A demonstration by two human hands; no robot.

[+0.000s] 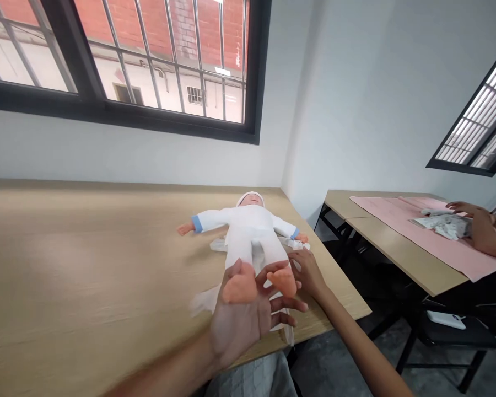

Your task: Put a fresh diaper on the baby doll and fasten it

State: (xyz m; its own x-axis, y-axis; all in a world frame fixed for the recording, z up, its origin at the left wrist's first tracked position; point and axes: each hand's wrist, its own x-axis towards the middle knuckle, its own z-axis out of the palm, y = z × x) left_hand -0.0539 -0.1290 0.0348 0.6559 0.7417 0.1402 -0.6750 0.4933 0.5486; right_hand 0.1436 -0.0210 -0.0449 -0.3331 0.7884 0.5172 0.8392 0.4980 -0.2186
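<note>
A baby doll (248, 226) in a white suit and cap lies on its back on the wooden table (86, 253), arms spread. My left hand (242, 320) is closed around the doll's two bare feet and lifts its legs. My right hand (308, 270) rests beside the doll's hip, its fingers on a white cloth or diaper (219, 245) that lies under the doll. Whether those fingers grip the cloth is hidden.
Another person's hands (479, 226) handle a patterned garment (442, 225) on a pink cloth (430, 237) on the table to the right. A gap of dark floor separates the two tables. A white device (446, 319) lies on a black stool.
</note>
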